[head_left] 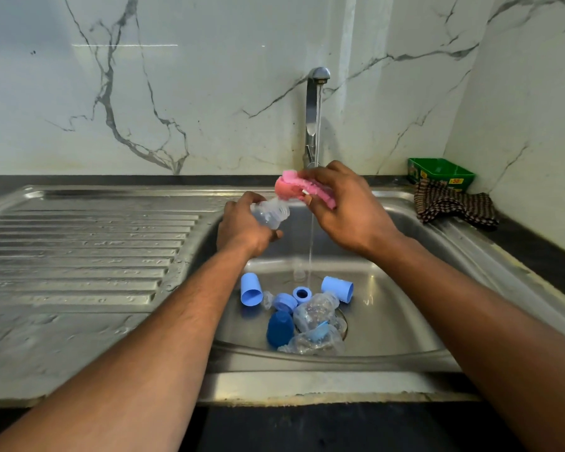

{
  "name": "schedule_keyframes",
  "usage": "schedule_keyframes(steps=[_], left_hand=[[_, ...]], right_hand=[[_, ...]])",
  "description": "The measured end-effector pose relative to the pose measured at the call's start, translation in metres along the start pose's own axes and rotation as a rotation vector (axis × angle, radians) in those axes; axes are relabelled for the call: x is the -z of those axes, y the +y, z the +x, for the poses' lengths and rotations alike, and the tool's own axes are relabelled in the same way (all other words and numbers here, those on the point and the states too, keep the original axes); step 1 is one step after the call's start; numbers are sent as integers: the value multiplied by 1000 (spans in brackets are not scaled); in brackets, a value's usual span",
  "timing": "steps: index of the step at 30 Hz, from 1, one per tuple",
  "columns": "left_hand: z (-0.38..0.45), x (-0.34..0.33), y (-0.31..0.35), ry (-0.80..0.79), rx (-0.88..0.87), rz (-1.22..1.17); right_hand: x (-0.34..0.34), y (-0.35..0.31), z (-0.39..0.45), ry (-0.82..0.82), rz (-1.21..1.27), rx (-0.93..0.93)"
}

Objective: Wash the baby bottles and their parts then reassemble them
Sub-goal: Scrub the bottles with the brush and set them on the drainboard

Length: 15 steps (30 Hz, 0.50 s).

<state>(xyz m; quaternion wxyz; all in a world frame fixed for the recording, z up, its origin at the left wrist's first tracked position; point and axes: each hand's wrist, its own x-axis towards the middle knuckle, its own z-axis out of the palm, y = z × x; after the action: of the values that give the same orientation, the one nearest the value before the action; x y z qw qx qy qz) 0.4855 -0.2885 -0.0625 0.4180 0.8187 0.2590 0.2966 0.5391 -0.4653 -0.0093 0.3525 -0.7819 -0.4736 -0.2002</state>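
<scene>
Early stage: left hand (242, 228) grips bottle (269, 214), right hand (343, 207) clutches sponge (292, 187) at 1 o'clock; parts (302, 308) in sink (405, 321) unwashed, unassembled.

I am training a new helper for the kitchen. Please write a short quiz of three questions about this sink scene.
1. True or false: water runs from the metal tap.
2. What does the right hand grip? A) pink sponge B) checked brown cloth C) green box
3. Which hand holds the clear plastic bottle?

Key: 1 true; 2 A; 3 the left hand.
</scene>
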Motion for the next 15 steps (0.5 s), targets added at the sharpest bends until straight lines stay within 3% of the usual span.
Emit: schedule_keyframes(steps=[4,10,15], left_hand=[[-2,-1,4,-28,-70,-163],[5,0,4,92,-167,-344],[4,-1,2,19,-266,-280]], right_hand=[[0,-4,2,-53,-52,6],[5,-18,9,-103,-237,48],[7,-19,7,-184,-336,-20]])
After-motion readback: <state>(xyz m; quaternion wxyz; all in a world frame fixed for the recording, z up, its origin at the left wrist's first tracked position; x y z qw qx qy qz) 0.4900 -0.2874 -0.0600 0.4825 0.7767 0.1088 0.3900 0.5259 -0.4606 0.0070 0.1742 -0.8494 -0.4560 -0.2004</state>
